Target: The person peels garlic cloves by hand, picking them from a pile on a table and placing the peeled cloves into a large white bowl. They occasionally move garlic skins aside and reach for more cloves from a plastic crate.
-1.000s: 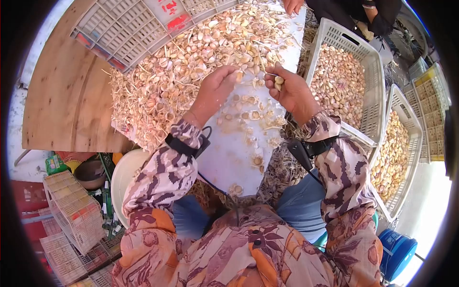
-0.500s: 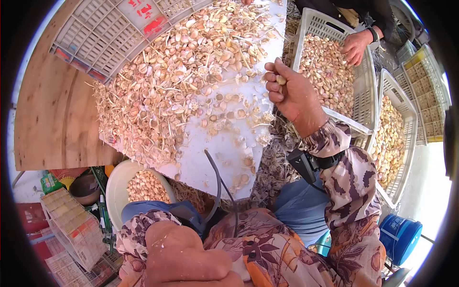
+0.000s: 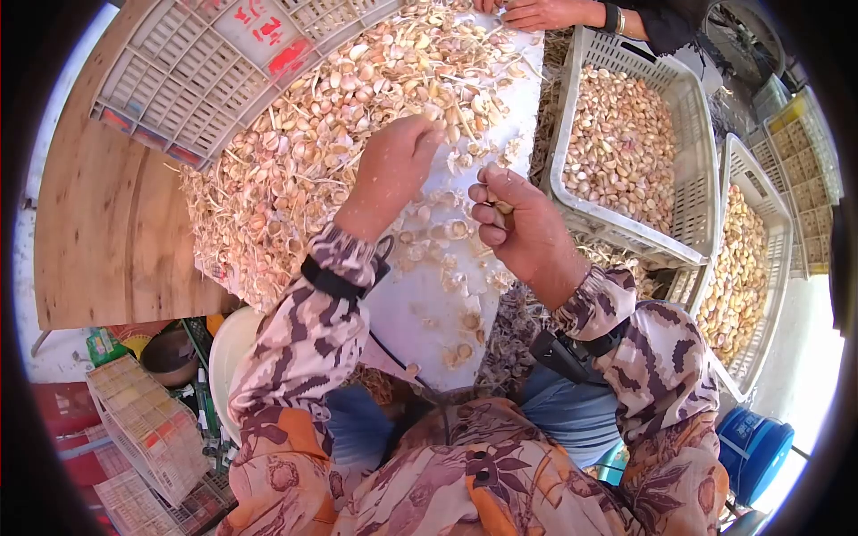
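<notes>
A heap of garlic cloves (image 3: 295,161) with loose skins and stalks covers much of a white board (image 3: 402,322). Over the heap's right side is my left hand (image 3: 393,170), its fingers bent together near some cloves; what they hold, if anything, is hidden. To its right, above the board's right edge, my right hand (image 3: 527,232) is closed around a pale garlic clove (image 3: 503,207), which shows between the curled fingers. The two hands are apart. Dry root discs and skin scraps (image 3: 447,255) lie on the board below and between them.
A crate of cloves (image 3: 621,147) stands right of the board, another crate (image 3: 733,268) beyond it. A co-worker's hands (image 3: 536,13) are at the board's far edge. An upright grey crate (image 3: 214,80) borders the heap. A white tub (image 3: 234,357) is lower left, a blue bucket (image 3: 753,451) lower right.
My left hand has moved from near my lap up to the heap. My right hand has shifted slightly down and left. The co-worker's hand has gone from the crate to the board's far edge.
</notes>
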Demonstrator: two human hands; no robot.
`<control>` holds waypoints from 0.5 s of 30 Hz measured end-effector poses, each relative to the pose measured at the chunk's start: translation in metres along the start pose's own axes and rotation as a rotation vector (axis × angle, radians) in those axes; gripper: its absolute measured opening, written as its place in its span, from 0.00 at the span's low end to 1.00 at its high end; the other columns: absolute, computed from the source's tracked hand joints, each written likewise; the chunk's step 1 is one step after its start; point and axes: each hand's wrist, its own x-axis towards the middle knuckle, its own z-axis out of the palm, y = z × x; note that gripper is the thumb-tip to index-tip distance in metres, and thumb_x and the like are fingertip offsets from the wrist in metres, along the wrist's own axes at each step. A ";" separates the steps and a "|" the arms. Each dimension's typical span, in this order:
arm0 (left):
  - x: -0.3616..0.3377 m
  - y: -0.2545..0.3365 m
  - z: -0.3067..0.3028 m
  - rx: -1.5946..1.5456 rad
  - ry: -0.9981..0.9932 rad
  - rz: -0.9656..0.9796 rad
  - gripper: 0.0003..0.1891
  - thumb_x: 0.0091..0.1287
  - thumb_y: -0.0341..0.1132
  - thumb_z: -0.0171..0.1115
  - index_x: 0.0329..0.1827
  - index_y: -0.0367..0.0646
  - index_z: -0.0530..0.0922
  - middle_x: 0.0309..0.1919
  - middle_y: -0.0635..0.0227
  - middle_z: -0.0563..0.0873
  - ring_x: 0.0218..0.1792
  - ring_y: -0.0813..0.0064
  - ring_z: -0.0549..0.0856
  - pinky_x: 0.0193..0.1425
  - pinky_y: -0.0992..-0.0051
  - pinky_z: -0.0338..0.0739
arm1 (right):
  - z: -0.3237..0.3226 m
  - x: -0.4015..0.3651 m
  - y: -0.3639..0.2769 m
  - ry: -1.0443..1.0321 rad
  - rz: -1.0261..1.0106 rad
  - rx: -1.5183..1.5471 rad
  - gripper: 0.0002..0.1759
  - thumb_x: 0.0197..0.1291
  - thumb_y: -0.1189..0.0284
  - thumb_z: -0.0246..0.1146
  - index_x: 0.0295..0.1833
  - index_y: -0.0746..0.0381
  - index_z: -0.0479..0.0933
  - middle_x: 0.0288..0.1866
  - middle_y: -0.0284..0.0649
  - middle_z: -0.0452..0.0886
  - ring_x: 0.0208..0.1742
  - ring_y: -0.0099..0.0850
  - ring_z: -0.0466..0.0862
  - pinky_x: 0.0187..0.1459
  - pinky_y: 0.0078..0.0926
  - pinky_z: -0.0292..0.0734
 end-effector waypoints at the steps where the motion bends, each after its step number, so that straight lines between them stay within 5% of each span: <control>1: 0.012 -0.011 0.014 0.107 -0.042 -0.026 0.11 0.63 0.39 0.58 0.35 0.38 0.78 0.28 0.56 0.81 0.31 0.55 0.81 0.36 0.61 0.74 | -0.003 0.004 -0.006 0.023 -0.034 -0.024 0.09 0.62 0.69 0.57 0.46 0.59 0.72 0.33 0.32 0.73 0.31 0.23 0.71 0.29 0.18 0.65; 8: 0.037 -0.030 0.053 0.527 -0.251 0.036 0.07 0.62 0.33 0.55 0.36 0.38 0.75 0.33 0.53 0.82 0.38 0.51 0.82 0.41 0.59 0.75 | -0.019 0.016 -0.030 0.099 -0.175 -0.009 0.08 0.61 0.69 0.59 0.43 0.60 0.72 0.33 0.33 0.74 0.30 0.22 0.70 0.29 0.17 0.66; 15: -0.014 -0.003 0.003 0.078 -0.054 -0.056 0.07 0.65 0.33 0.53 0.41 0.39 0.75 0.34 0.55 0.81 0.36 0.55 0.82 0.40 0.62 0.75 | -0.031 0.022 -0.037 0.118 -0.188 -0.024 0.08 0.60 0.70 0.60 0.43 0.61 0.73 0.32 0.34 0.74 0.29 0.22 0.70 0.27 0.16 0.65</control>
